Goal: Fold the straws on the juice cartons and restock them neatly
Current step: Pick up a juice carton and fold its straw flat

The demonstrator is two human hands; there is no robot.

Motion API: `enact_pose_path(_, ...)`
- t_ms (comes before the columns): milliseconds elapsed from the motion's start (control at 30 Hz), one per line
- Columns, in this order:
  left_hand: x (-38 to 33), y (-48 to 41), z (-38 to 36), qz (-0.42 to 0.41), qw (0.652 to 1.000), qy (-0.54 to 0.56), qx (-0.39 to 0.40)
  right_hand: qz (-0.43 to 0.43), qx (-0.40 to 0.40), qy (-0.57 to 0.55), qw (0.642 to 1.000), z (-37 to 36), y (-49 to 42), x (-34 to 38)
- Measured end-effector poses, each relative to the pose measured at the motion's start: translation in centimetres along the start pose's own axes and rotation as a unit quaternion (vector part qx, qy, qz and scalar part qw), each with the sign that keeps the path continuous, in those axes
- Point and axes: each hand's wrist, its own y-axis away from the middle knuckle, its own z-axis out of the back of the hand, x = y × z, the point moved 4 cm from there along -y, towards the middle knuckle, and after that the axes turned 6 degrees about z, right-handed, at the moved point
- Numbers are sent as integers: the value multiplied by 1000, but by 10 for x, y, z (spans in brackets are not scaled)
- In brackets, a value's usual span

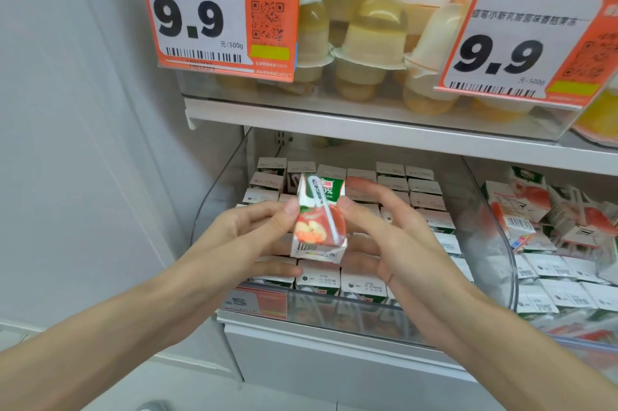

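— What worries you from here?

— My thumbs. My left hand and right hand each pinch a side edge of the small white-and-green cardboard juice carton with the red apple print. The thumbs are in front and the fingers curl behind. If either thumb slides while I work the thin white plastic straw, I judge the juice carton could twist free. It would drop onto the packed rows of white-topped cartons below and knock them askew. Pressing too hard might also peel the straw off instead of folding it.

— Where does it sit against the fingers?

— Between both thumbs, upright and slightly tilted, printed face towards me. The straw runs diagonally down that face with its hooked top near the upper edge. Its lower half passes just left of my right thumb. My right forefinger stretches out behind the top right corner. All this hangs over the near middle of the clear plastic bin. Farther right lie loose, jumbled cartons.
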Motion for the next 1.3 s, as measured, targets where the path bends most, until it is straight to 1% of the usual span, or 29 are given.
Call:
enact_pose_path(100, 2, -1, -1, 10, 1000, 8, 6, -59, -12, -56, 997, 0, 1, 1)
enact_pose_path(200, 3, -3, 0, 17, 1000, 8, 4, -80, -22, -67, 994, 0, 0, -1)
enact_pose_path(333, 3, -3, 0, 19, 1000, 14, 4, -52, -14, -45, 998, 1, -2, -2)
enact_pose_path(433, 4, -1, 1, 11, 1000, 8, 27, -4, -10, 9, 1000, 3, -2, 1)
enact_pose_path(533, 3, 1, 1, -4, 999, 22, 49, 16, -11, 32, 999, 2, -1, 4)
enact_pose_path(600, 1, 1, 1, -18, 999, 24, 32, 24, -11, 50, 998, 1, 0, 5)
enact_pose_path(700, -4, 3, 3, -50, 998, 0, -40, 36, 6, 77, 996, -3, 2, 5)
enact_pose_path(767, -5, 5, 1, -68, 995, -17, -67, 36, 22, 89, 995, -8, 5, 4)
enact_pose_path(833, -5, 6, -1, -67, 996, -16, -55, 37, 21, 91, 995, -8, 5, 4)
enact_pose_path(900, -6, 6, -1, -54, 998, -20, -24, 29, 22, 90, 995, -4, 2, 5)
enact_pose_path(967, -6, 7, 1, -52, 998, -45, -12, 2, 19, 77, 997, 0, -1, 4)
enact_pose_path(1100, -3, 6, -1, -46, 997, -49, -25, -30, 20, -20, 999, -2, -2, -2)
enact_pose_path(1300, -4, 4, 1, -44, 997, -47, -35, -26, 34, -36, 998, -5, -4, -2)
